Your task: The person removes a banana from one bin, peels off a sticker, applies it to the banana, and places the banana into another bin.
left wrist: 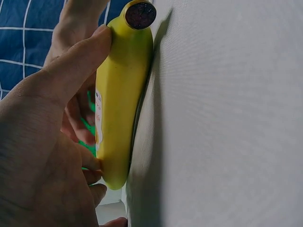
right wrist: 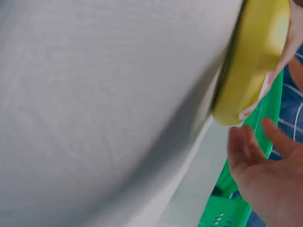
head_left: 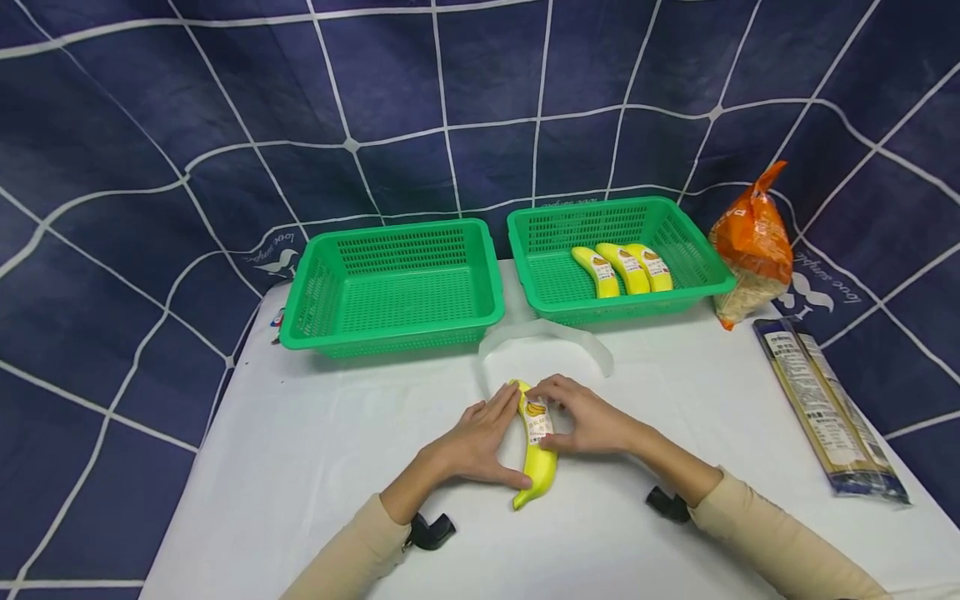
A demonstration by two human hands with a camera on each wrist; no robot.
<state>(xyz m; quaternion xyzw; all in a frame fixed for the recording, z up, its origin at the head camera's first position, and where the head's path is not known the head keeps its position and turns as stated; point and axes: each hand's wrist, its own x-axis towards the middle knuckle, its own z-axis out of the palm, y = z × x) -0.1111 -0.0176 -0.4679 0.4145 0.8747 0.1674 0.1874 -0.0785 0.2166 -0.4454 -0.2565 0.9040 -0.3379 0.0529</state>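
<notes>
A yellow banana (head_left: 539,467) with a printed white label (head_left: 537,421) lies on the white table between both hands. My left hand (head_left: 480,442) holds it lengthwise, thumb near the dark-tipped end and fingertips at the far end. In the left wrist view that dark round tip (left wrist: 140,15) faces the camera. On the label side, my right hand (head_left: 588,421) has bent fingers and thumb at the label's edges. Seen from the right wrist, its blurred fingers are close to the banana (right wrist: 251,61), and no firm grip shows. A curled white strip (head_left: 551,327) lies just beyond.
Behind stand two green baskets, the left one (head_left: 397,340) and the right one (head_left: 630,307). Three labelled bananas (head_left: 625,271) lie in the right basket. Farther right are an orange-topped bag (head_left: 753,242) and a flat long package (head_left: 828,412). A dark checked cloth (head_left: 390,83) hangs behind.
</notes>
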